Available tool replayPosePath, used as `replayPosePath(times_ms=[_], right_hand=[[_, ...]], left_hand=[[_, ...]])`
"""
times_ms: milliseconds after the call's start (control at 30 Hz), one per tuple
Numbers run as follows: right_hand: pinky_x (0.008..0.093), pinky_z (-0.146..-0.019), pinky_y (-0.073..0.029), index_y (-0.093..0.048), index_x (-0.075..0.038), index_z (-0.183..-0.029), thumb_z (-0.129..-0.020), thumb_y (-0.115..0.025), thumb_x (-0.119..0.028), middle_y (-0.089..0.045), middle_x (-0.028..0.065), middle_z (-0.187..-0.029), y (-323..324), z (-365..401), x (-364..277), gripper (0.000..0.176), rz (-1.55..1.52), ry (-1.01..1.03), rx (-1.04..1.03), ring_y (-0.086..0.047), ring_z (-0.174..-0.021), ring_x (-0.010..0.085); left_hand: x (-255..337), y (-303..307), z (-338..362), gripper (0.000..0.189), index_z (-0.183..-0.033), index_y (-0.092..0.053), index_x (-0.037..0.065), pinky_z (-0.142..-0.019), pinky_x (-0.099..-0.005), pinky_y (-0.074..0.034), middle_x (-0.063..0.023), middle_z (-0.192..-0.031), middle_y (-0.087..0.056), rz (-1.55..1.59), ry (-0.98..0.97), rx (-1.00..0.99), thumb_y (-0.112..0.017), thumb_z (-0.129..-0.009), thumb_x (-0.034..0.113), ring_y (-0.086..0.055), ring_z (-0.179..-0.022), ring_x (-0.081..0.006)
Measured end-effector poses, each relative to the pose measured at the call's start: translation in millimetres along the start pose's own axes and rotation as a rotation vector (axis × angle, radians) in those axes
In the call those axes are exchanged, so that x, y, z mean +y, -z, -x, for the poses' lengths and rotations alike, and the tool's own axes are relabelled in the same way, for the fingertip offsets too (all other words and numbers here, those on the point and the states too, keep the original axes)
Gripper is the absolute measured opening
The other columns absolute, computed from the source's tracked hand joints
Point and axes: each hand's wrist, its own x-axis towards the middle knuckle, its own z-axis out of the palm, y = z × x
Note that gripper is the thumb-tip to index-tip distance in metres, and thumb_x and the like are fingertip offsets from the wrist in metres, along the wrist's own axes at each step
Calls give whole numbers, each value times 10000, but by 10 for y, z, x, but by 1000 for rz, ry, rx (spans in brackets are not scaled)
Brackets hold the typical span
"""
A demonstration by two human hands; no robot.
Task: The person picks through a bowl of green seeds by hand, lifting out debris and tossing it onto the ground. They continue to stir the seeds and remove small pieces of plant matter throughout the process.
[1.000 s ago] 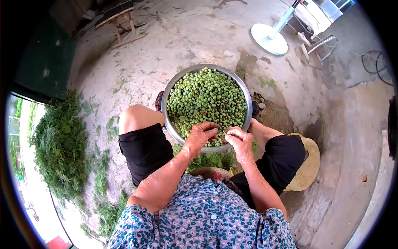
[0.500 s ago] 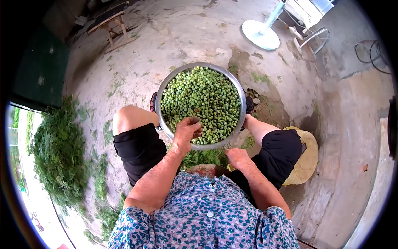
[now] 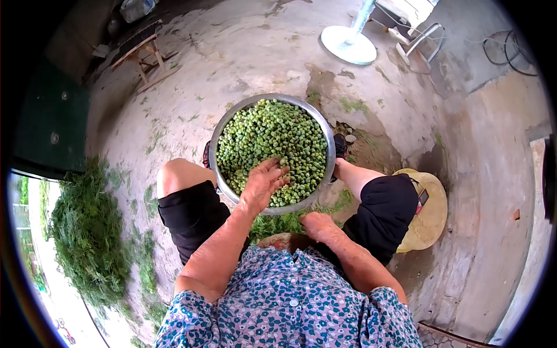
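Note:
A wide metal basin [image 3: 330, 153] stands between my knees, heaped with small round green pods [image 3: 270, 130]. Over the near part of the heap is my left hand [image 3: 264, 182], its fingers apart and nothing visible in them. My right hand [image 3: 318, 225] is closed just in front of the basin's near rim. Whatever its curled fingers hold, if anything, is hidden. Feathery green sprigs [image 3: 275, 223] lie between the basin and my body, close to both hands.
A big pile of feathery green plants [image 3: 87, 238] lies on the floor at the left. A round yellow stool [image 3: 432, 217] with a small dark and red object is at the right. Farther off are a wooden bench [image 3: 139, 58] and a white round stand base [image 3: 348, 46].
My left hand's fingers have spread from a more curled pose over the pods. My right hand has moved left, closer to the middle, still closed. The camera view has shifted slightly.

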Motion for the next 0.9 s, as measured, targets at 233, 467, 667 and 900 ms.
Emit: replayPosePath(times_ms=[233, 467, 667, 900], right_hand=[[412, -720, -492, -600, -55, -891, -752, -500, -63, -623, 168, -859, -44, -60, -8, 171, 18, 39, -7, -602, -863, 327], [419, -708, -492, -590, -43, -871, -748, -498, -58, -624, 166, -835, -40, -86, -69, 155, -19, 45, -6, -603, -853, 331], [442, -679, -482, -565, -34, -887, -774, -463, -78, -606, 188, -797, -140, -148, 3, 158, 5, 124, 19, -597, -806, 362], [436, -688, -477, -571, -30, -875, -747, -506, -88, -606, 186, -816, -117, -146, 1, 154, -34, 113, 41, -595, -825, 353]], left_hand=[[64, -76, 30, 454, -1285, -317, -86, -976, -386, -405, -175, -1329, -349, 121, -101, -95, -489, -871, -12, -405, -1206, -282], [34, 26, -8, 352, -1197, -393, -102, -893, -357, -472, -183, -1142, -469, 89, -103, 147, -460, -855, -52, -521, -1053, -268], [245, -15, -56, 390, -1245, -359, -95, -945, -367, -435, -183, -1260, -418, 68, -228, 85, -436, -866, -45, -446, -1165, -273], [523, -106, 12, 391, -1241, -418, -22, -952, -398, -400, -110, -1292, -425, 68, -328, 2, -474, -855, -38, -434, -1174, -252]])
